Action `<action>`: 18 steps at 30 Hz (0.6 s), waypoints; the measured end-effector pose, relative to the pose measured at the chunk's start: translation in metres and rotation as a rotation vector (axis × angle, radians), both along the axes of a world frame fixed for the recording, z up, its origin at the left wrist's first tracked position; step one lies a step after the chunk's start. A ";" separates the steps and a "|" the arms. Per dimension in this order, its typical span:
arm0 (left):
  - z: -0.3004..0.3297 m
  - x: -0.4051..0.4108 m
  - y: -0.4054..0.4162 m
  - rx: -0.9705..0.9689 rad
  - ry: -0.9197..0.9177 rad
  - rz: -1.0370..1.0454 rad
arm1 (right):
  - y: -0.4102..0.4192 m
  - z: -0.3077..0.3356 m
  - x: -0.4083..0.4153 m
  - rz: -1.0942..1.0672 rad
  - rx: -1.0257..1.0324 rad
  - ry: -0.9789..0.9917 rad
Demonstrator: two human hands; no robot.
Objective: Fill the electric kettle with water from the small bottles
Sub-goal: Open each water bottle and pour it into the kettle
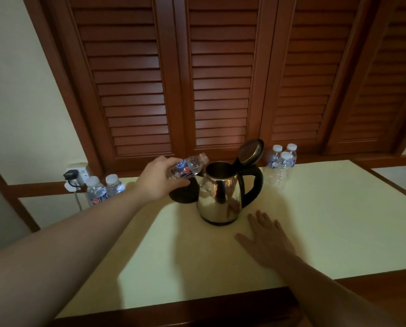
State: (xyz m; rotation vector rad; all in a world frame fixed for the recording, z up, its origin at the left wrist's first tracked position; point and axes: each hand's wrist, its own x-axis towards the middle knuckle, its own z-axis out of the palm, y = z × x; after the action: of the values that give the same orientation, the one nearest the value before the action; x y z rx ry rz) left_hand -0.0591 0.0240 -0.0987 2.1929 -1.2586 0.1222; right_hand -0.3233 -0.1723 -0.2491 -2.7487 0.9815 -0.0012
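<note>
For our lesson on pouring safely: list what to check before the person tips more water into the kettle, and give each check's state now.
1. Kettle lid open: ok.
2. Bottle held in left hand: ok.
3. Bottle cap off: cannot tell.
4. Bottle mouth over kettle opening: not ok, it sits just left of the rim.
5. Kettle upright on table: ok.
6. Right hand steadying kettle: not ok, flat on table.

The kettle [219,199] at the frame's centre is polished, mirror-bright metal with a glossy black plastic handle [253,185]. The bottles [282,162] are clear, ribbed plastic (white caps). The tabletop [327,220] looks smooth and matt; the louvred shutters [220,74] above are varnished wood.
</note>
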 end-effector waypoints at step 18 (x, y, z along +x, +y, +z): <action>0.047 0.007 -0.013 0.195 -0.230 -0.055 | -0.003 -0.003 -0.003 0.033 -0.012 -0.032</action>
State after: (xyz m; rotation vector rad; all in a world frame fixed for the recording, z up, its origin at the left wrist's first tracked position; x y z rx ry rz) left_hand -0.0525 0.0112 -0.0514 2.3593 -1.5116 0.2455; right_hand -0.3264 -0.1750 -0.2518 -2.7663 0.9313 -0.0457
